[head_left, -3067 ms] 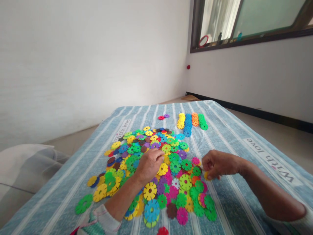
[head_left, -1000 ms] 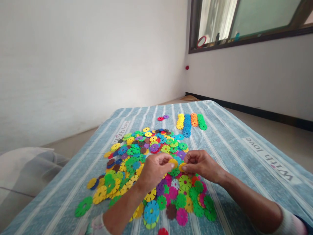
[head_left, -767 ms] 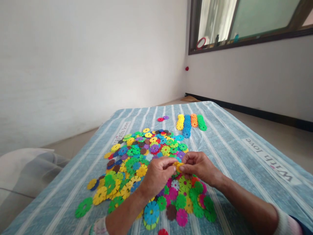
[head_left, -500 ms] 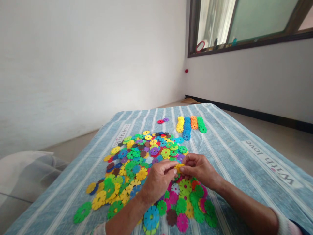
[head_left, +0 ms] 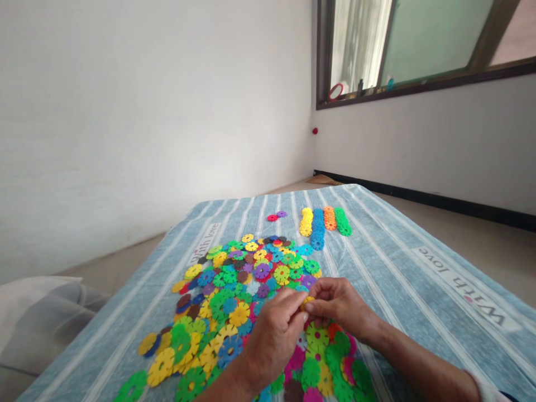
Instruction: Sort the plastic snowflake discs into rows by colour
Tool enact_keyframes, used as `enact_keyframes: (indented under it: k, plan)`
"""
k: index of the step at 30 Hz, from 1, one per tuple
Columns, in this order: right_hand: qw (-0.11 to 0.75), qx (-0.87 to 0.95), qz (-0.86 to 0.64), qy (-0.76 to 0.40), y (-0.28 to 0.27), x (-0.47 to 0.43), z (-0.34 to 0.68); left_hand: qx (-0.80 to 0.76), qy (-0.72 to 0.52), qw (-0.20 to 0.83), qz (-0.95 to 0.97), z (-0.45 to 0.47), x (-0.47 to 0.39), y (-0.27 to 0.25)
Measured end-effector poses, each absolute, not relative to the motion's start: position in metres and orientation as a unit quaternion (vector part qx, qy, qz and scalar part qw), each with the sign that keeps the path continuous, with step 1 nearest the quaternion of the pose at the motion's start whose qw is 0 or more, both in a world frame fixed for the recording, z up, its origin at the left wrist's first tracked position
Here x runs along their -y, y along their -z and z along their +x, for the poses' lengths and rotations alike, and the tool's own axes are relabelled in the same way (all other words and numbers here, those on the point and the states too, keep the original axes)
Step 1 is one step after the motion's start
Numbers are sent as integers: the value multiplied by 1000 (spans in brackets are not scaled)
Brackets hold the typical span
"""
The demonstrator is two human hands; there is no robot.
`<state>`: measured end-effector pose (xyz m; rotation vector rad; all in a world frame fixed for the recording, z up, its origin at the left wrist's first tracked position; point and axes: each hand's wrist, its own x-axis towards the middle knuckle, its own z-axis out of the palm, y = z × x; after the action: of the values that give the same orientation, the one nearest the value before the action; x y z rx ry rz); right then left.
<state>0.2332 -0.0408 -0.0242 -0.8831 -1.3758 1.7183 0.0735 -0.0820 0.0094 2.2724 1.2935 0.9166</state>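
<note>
Between my two hands is a yellow notched plastic disc (head_left: 307,302), held over the right side of a loose pile. My right hand (head_left: 341,307) pinches it between thumb and fingertips. The fingers of my left hand (head_left: 278,324) close on its other edge. Whether more than one disc is in the grip is hidden by my fingers. Beneath them spreads the pile of notched discs (head_left: 221,304) in green, yellow, blue, pink, purple, brown and other colours.
Beyond the pile lie overlapping rows of yellow (head_left: 306,222), blue (head_left: 317,229), orange (head_left: 330,218) and green (head_left: 343,221) discs. A red disc (head_left: 272,218) and a purple disc (head_left: 282,214) lie left of them. A striped blue cloth (head_left: 402,290) covers the table. A wall stands behind.
The view has tilted up slightly, so everything sits lower in the picture. My left hand has closed in further on the yellow disc, covering more of it.
</note>
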Motion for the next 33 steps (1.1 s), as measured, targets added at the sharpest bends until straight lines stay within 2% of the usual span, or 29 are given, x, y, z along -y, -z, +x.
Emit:
enact_keyframes:
  k: [5,8,20,28,30,33]
  plan:
    - [377,507,-340,-697,22,41,232,-452,-323,117,823,73,83,-5]
    - [383,495,-340,-702,21,42,231,-459,-315,120,822,73,81,-5]
    - [428,514,-331,-665,19,39,234,-503,-348,274,742,74,70,-13]
    - [463,518,-381,-610,19,34,236,-483,-367,483,631,82,45,-17]
    - [474,532,-401,-576,20,31,240,-499,-367,495,609,79,24,-24]
    - [488,552,-442,-511,27,22,250,-586,-364,432,582,72,-26,-35]
